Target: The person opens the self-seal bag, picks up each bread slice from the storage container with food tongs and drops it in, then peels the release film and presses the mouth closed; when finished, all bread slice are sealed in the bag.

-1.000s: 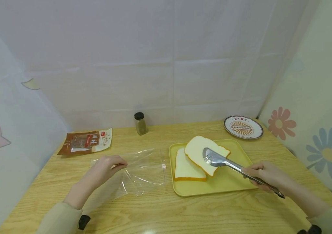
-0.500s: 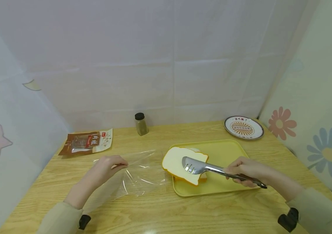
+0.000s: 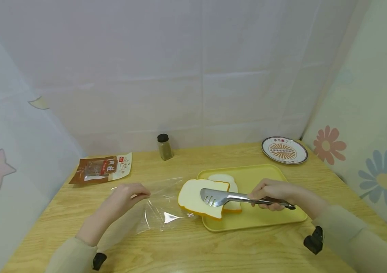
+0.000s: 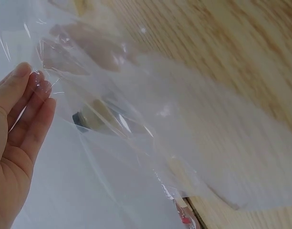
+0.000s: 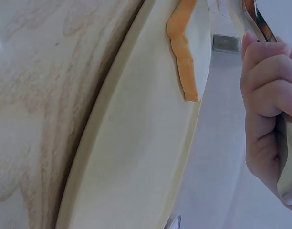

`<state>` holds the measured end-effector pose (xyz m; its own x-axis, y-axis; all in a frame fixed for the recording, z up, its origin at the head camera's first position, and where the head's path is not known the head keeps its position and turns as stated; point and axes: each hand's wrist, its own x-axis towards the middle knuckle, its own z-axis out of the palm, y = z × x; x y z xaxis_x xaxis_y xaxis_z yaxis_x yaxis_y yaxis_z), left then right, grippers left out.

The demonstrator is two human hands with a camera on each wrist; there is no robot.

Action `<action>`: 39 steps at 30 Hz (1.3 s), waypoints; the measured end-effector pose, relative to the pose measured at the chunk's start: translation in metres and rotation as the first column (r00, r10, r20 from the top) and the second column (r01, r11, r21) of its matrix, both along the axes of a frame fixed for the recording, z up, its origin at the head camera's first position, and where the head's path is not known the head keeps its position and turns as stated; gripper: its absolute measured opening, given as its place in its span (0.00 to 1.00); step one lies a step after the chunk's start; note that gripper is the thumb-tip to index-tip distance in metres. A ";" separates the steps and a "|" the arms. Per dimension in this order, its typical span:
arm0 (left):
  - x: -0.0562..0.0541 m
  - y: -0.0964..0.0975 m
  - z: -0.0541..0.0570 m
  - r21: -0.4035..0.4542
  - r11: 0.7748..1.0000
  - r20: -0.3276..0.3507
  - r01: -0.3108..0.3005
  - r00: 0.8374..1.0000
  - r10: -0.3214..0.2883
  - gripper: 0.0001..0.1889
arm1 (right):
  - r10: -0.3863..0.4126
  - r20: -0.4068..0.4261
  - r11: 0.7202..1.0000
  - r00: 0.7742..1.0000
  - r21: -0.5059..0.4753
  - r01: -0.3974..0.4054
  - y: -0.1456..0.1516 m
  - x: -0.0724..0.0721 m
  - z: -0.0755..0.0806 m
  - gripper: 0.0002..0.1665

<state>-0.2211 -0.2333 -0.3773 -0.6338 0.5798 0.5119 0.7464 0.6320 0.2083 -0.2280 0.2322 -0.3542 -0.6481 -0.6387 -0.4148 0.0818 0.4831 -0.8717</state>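
Note:
My left hand (image 3: 128, 195) pinches the upper edge of a clear plastic bag (image 3: 166, 204) between thumb and fingers; the left wrist view shows the thin film (image 4: 160, 109) spreading away from the fingertips. In my right hand (image 3: 270, 194) is a pair of metal tongs (image 3: 238, 197), gripped round the handle. Their slotted end grasps a white bread slice (image 3: 190, 195) with an orange crust. That slice overlaps both the bag's right side and the left edge of the yellow tray (image 3: 265, 220). A second bread slice (image 3: 232, 187) lies on the tray, partly hidden behind the first.
At the back left lies a brown-and-white food packet (image 3: 101, 168). A small jar (image 3: 165, 148) with a black lid stands near the back wall. An oval patterned plate (image 3: 283, 150) sits at the back right. Cloth walls enclose the table (image 3: 180, 254).
My right hand has carried the tonged bread slice leftward, from over the tray to the bag's right side, uncovering more of the tray. My left hand has stayed at the bag's edge.

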 end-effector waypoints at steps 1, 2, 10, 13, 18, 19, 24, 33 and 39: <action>0.000 0.000 0.000 0.000 1.000 -0.003 0.002 1.000 -0.002 0.10 | -0.002 0.005 1.000 1.000 0.007 0.002 -0.002 -0.002 0.000 0.24; 0.000 0.000 0.000 0.000 1.000 -0.006 0.002 1.000 -0.002 0.10 | -0.005 0.007 1.000 1.000 0.017 0.004 -0.005 -0.003 0.000 0.24; 0.000 0.000 -0.001 0.006 1.000 -0.008 0.019 1.000 -0.019 0.10 | -0.006 0.032 0.997 0.999 0.073 0.004 -0.022 -0.016 0.005 0.27; -0.001 0.001 -0.002 0.010 1.000 -0.014 0.026 1.000 -0.026 0.10 | -0.003 0.033 0.996 0.999 0.090 0.000 -0.027 -0.021 0.004 0.26; -0.001 0.000 -0.004 0.019 0.999 -0.027 0.038 0.999 -0.038 0.10 | 0.022 0.037 0.994 0.999 0.105 -0.026 -0.037 -0.025 0.004 0.25; -0.001 0.000 -0.004 0.021 0.999 -0.031 0.041 0.999 -0.040 0.10 | 0.029 0.033 0.994 0.999 0.106 -0.033 -0.038 -0.025 0.004 0.25; -0.001 0.001 -0.004 0.032 0.998 -0.039 0.052 0.998 -0.051 0.10 | 0.052 0.029 0.993 0.998 0.102 -0.055 -0.047 -0.026 0.004 0.23; 0.001 0.001 -0.003 0.047 0.997 -0.021 0.063 0.998 -0.062 0.09 | 0.043 0.036 0.993 0.998 0.109 -0.047 -0.066 -0.029 0.003 0.22; 0.001 0.002 -0.002 0.040 0.998 0.017 0.053 0.998 -0.054 0.08 | 0.049 0.039 0.994 0.998 0.095 -0.053 -0.078 -0.033 0.002 0.23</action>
<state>-0.2205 -0.2309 -0.3794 -0.6120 0.5924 0.5239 0.7746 0.5825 0.2463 -0.2612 0.1541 -0.3524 -0.5989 -0.6265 -0.4988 0.0861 0.5689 -0.8179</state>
